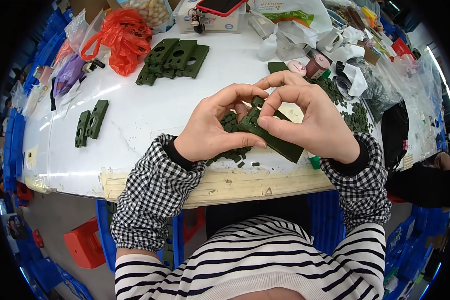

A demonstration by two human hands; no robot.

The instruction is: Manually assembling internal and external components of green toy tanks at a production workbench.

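Observation:
Over the near middle of the white table, my left hand (207,125) and my right hand (310,117) both grip a dark green plastic part (251,125). My left thumb presses its lower side, and my right thumb and fingertips pinch its upper side. A smooth, flat dark green piece (285,142) shows beneath my right hand; whether it joins the held part I cannot tell. Small dark green pieces (230,122) lie in a heap behind my left hand, partly hidden by it, with a few loose ones near the table edge.
Stacked green plates with round holes (172,57) lie at the back, and two similar plates (91,122) at the left. A red plastic bag (120,42) sits back left. More small green pieces (355,119), a round pink-lidded tub (319,64) and a squeeze bottle (268,46) stand right.

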